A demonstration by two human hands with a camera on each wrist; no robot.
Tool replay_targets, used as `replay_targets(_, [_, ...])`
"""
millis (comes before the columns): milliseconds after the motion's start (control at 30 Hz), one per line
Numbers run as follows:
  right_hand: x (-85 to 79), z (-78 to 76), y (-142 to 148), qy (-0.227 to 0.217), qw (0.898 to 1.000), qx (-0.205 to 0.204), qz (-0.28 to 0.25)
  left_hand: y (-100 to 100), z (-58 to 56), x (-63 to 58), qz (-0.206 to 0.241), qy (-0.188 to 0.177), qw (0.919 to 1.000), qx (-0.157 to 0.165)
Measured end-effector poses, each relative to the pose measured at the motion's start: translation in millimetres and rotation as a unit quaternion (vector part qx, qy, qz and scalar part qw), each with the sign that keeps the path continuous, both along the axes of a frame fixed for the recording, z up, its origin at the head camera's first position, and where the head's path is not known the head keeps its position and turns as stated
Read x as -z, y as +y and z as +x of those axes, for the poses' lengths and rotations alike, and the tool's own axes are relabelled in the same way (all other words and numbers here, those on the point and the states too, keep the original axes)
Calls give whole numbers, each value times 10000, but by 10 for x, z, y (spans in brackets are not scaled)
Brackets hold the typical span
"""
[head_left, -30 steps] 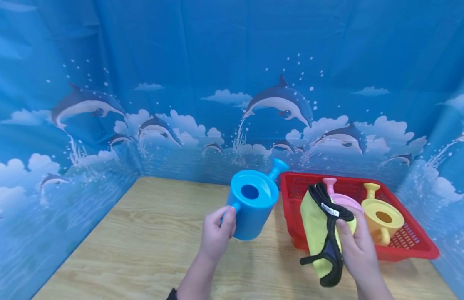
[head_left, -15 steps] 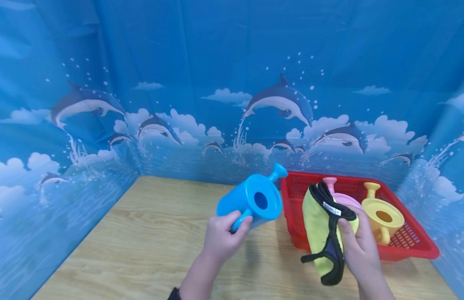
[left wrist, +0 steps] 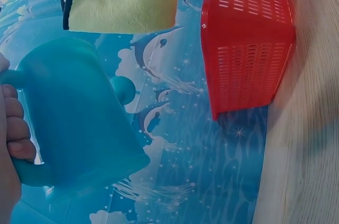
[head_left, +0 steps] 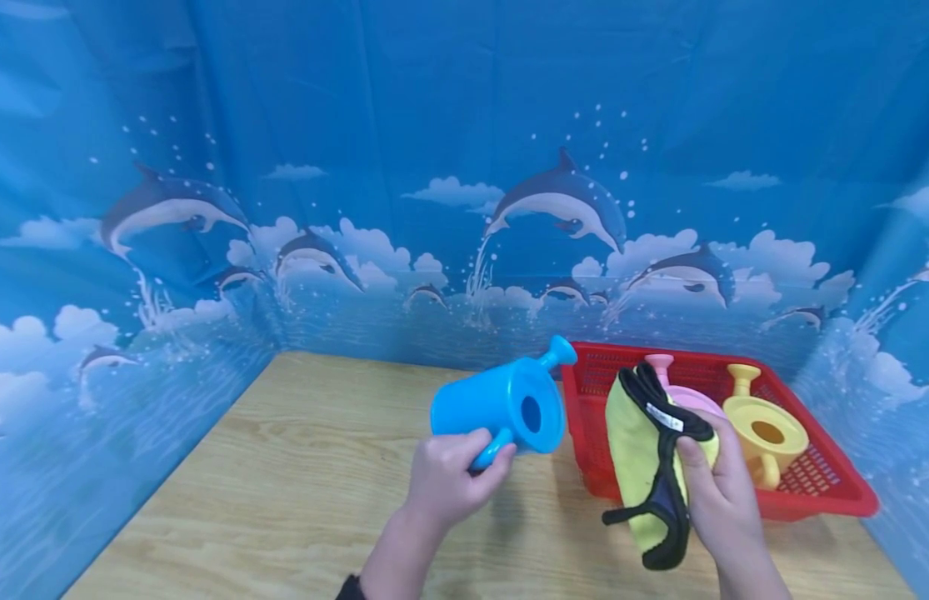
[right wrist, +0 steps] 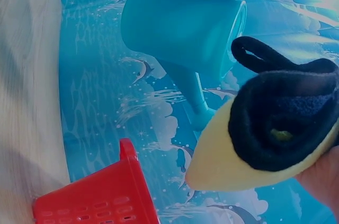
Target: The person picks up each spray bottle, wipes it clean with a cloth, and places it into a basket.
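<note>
My left hand (head_left: 457,479) grips the handle of a blue toy watering can (head_left: 479,400), held in the air over the table. The can lies tipped on its side, its round opening facing right and its spout toward the back right. In the left wrist view, fingers wrap the handle of the can (left wrist: 85,113). To the right, my right hand (head_left: 722,492) holds a folded yellow cloth with black trim (head_left: 636,450) and a small white label, thumb on its near side. Seen from the right wrist, the cloth (right wrist: 222,155) shows a dark lining and a black loop.
A red plastic basket (head_left: 846,496) stands on the right of the wooden table (head_left: 269,492). Inside it are a yellow watering can (head_left: 786,433) and a pink watering can (head_left: 692,400), the pink one partly hidden by the cloth. A blue dolphin-print sheet (head_left: 404,108) hangs behind.
My left hand has tipped the blue watering can from near upright onto its side, its opening turning to the right. My right hand and the cloth have hardly moved.
</note>
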State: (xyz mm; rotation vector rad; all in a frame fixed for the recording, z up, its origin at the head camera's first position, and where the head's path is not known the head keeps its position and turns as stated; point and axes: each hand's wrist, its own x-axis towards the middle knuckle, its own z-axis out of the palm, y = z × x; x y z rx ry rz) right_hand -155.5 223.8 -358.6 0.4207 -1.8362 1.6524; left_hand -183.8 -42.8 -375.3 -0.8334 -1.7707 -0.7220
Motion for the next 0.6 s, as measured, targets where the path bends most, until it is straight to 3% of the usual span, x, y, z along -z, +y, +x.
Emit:
replay_targets(167, [-15, 6, 0, -60, 9998, 100, 135, -17, -27, 4, -323, 378, 9987, -109])
replay_targets(467, [-21, 9, -8, -9, 9996, 170, 210, -53, -18, -14, -568, 622, 9959, -332])
replay_targets(600, [-24, 11, -14, 77, 9996, 100, 243, -66, -32, -12, -593, 1029, 9923, -340])
